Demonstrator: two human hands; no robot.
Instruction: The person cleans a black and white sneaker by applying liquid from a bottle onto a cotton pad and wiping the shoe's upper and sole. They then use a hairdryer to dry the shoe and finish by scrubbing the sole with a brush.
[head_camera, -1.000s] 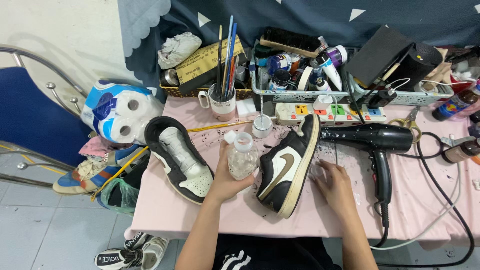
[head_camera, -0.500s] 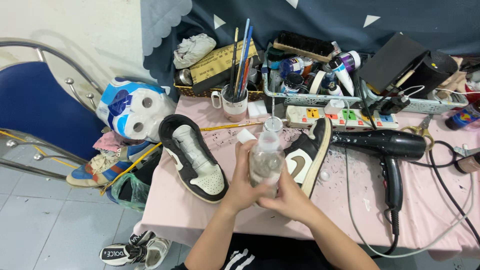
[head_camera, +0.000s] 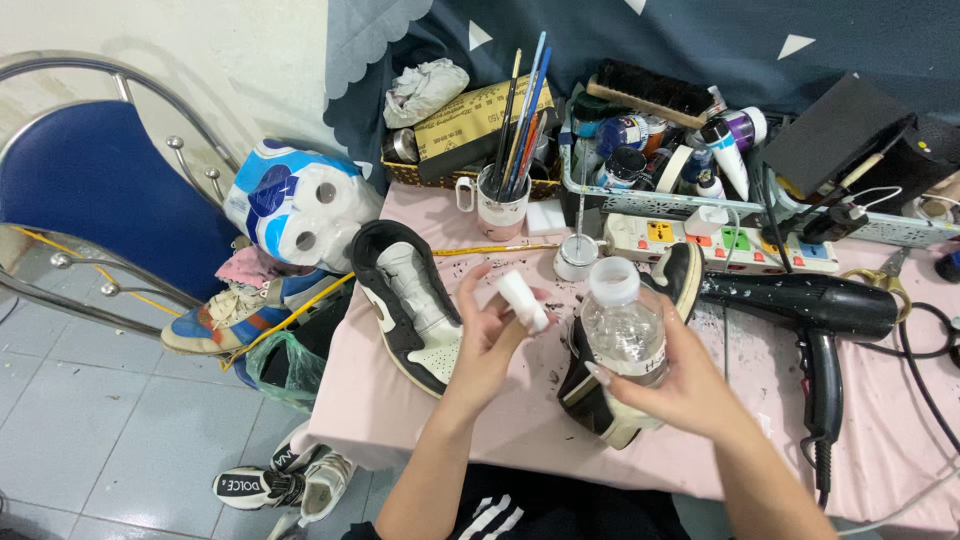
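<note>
Centre frame: our right hand (head_camera: 680, 385) fingers clamped on open bottle (head_camera: 622, 325) | left hand (head_camera: 490, 335) fingers pinch cap (head_camera: 523, 300) | risk: tilting spills onto shoe (head_camera: 600, 400)

The bottle (head_camera: 624, 330) is clear plastic, upright and open at its white neck, gripped around its lower half just above the black-and-white shoe (head_camera: 612, 400) lying on the table. The cap (head_camera: 523, 300) is small, white and cylindrical, off the bottle and tilted, held just left of the bottle's neck.
</note>
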